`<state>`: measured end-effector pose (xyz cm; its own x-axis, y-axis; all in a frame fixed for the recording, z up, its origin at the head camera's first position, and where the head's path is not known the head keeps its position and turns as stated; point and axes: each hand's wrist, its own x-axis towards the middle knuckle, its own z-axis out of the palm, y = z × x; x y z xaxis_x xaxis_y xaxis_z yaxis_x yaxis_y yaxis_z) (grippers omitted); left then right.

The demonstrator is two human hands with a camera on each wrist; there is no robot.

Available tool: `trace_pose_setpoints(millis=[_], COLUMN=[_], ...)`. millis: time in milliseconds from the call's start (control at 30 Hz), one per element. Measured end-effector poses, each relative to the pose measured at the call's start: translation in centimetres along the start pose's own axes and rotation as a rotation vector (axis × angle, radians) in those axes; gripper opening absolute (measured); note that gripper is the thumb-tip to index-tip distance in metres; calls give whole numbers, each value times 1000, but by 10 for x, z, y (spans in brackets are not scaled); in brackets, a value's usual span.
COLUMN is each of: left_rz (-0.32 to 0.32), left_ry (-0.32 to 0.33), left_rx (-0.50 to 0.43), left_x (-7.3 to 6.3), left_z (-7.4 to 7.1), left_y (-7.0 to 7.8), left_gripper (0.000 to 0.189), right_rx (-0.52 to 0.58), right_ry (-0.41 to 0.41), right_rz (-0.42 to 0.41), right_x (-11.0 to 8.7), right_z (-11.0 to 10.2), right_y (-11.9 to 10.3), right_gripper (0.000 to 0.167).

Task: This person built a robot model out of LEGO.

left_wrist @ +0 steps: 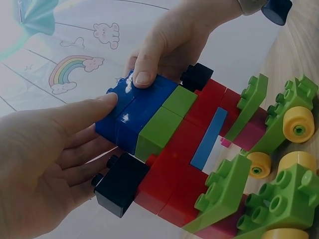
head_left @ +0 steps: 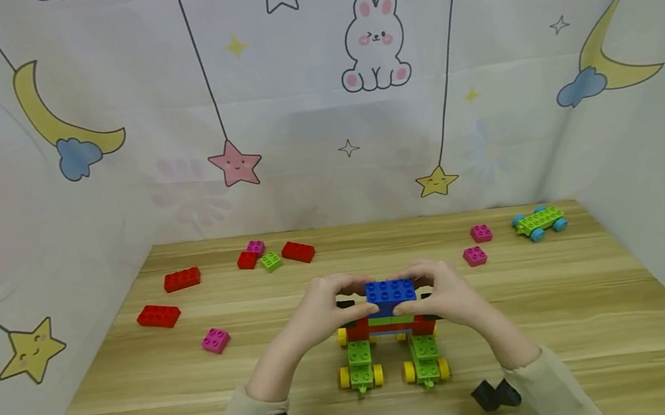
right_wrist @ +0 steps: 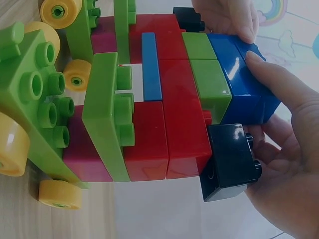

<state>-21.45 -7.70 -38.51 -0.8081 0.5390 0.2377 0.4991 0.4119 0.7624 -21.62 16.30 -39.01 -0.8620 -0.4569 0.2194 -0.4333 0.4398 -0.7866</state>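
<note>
On the table stands a toy brick build, with blue bricks [head_left: 390,292] at its top. My left hand [head_left: 337,308] pinches the blue bricks from the left, thumb on the near face and fingers behind. From the other side my right hand [head_left: 441,295] pinches them the same way. Below the blue sit green bricks [left_wrist: 160,119], then red bricks [left_wrist: 172,184] with a thin blue piece [left_wrist: 209,139] between them. Black bricks [right_wrist: 230,159] jut out at either end beside my fingers. Two green wheeled bases [head_left: 361,370] with yellow wheels carry the build.
To the left lie red bricks [head_left: 159,315] and a pink brick [head_left: 216,340]. A small group with a green brick [head_left: 271,261] lies at the back. Back right are pink bricks [head_left: 474,256] and a green car base [head_left: 540,222] with blue wheels. A printed cloth [head_left: 329,186] encloses the table.
</note>
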Motion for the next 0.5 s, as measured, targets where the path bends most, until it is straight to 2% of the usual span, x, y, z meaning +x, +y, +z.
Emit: trace_pose_setpoints(millis=[200, 500], left_rz=[3, 35], left_ry=[3, 13], left_rx=[13, 49], left_x=[1, 1], left_z=[0, 1], left_y=[1, 0], left_gripper=[38, 39], right_rx=[-7, -54], right_ry=[-6, -1], right_rz=[-5, -57], right_x=[-1, -3], right_z=[-2, 0], right_y=[0, -3], right_gripper=[40, 45])
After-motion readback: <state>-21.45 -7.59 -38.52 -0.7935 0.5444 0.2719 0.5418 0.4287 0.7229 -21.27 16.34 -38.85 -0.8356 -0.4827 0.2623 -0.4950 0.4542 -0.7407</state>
